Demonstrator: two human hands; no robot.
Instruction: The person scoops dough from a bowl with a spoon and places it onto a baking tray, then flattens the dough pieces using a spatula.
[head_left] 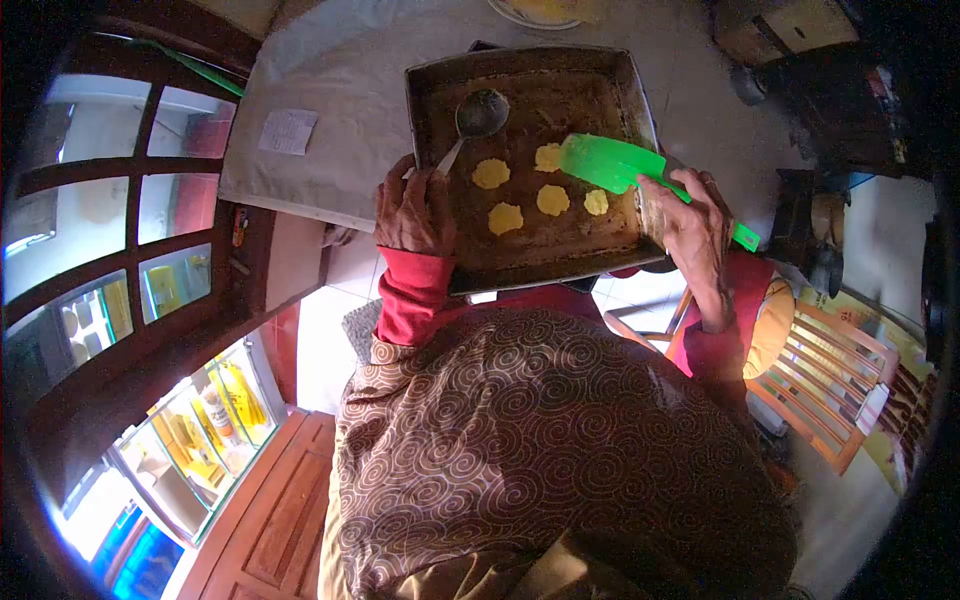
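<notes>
The cloth-covered tabletop [345,45] seems to stop short of the near side of your tray; if that side lacks support, slack in your hold could let it tip towards you. The wooden chair [815,385] stands behind your right arm and could catch your elbow if you swing wide. Your tray [540,262] lies in front of you, under both hands. Your left hand [413,212] has its fingers closed on the left rim; whether they also pinch the spoon's handle, you cannot tell from here. Your right hand [690,222] has its fingers wrapped round the green spatula [612,160], whose blade reaches over the right rim beside the upper middle round; a low sweep could smear or drag that round. The spoon [483,114] leans inside the left part, so a knock to its handle could swing it across the dough. A paper [288,131] lies on the cloth, out of the way. The five yellow rounds [505,218] sit close together, so one careless stroke could merge neighbours.
</notes>
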